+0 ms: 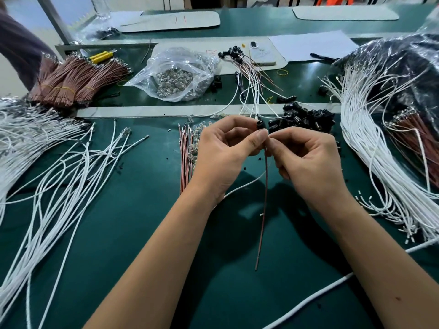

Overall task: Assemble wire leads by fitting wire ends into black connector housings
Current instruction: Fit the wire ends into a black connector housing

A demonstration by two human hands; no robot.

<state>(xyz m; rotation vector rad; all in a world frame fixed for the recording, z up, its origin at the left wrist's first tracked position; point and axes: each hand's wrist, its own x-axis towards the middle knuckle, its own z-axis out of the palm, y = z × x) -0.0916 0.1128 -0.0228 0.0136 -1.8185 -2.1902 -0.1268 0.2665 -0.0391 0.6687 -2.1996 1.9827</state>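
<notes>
My left hand (223,148) pinches a black connector housing (259,124) and my right hand (306,160) pinches a brown wire (264,198) mid-tabletop (142,233); no legible writing.

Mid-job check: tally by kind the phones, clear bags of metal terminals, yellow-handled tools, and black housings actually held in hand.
Phone: 1
Clear bag of metal terminals: 1
Yellow-handled tool: 1
Black connector housing held in the left hand: 1
Total: 4
</notes>
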